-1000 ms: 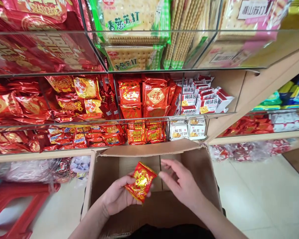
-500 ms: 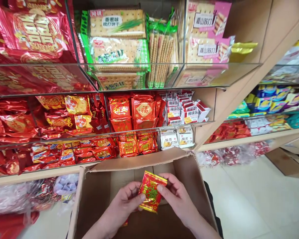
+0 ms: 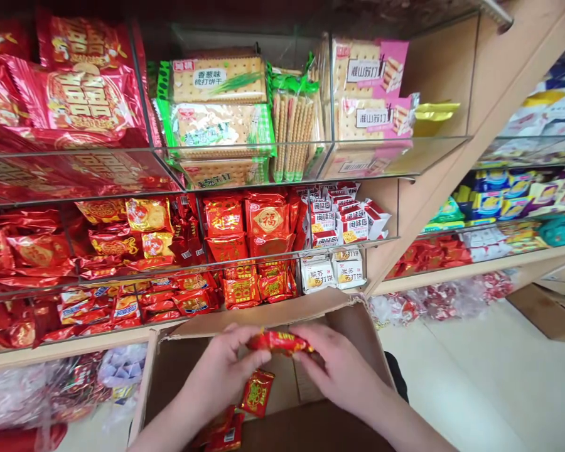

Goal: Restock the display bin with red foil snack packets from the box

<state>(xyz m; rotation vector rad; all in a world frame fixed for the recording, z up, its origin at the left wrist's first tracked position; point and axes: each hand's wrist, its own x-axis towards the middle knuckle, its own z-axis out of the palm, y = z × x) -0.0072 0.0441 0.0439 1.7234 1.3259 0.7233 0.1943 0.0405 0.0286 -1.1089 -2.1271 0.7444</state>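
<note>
A red snack packet (image 3: 279,342) is now pinched at its ends between the left hand (image 3: 223,370) and the right hand (image 3: 341,367), above the far edge of the cardboard box (image 3: 358,326). It has been lifted and turned flat, edge-on. More red packets (image 3: 257,392) are now seen under the left hand.

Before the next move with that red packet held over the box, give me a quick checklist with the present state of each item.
1. Red packet held at both ends: ok.
2. Left hand gripping it: ok.
3. Right hand gripping it: ok.
4. Packet above the open cardboard box: ok.
5. Loose red packets lying in the box, apart from the held one: ok.
6. Packet sealed and undamaged: cannot tell, seen edge-on.
</note>
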